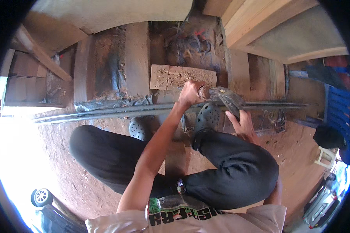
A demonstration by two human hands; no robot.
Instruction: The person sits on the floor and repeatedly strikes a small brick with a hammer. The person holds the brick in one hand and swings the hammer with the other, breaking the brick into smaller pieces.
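Observation:
My left hand (190, 92) is closed around an upright tool with a round, frayed wooden handle end (204, 92), perhaps a chisel. Its lower part is hidden under the hand. Just beyond it lies a pale wooden board (186, 76), its face full of pits and holes. My right hand (245, 123) grips the dark handle of a hammer-like or hatchet-like tool (229, 97). The dark head of that tool is right beside the frayed handle end; I cannot tell whether they touch.
Long metal bars (128, 110) run across the ground under my forearm. My feet wear dark clogs (208, 118). Tangled wire and scraps (188, 42) lie beyond the board. Large wooden panels (294, 38) lean at the top right. Blue plastic chairs (337, 107) stand far right.

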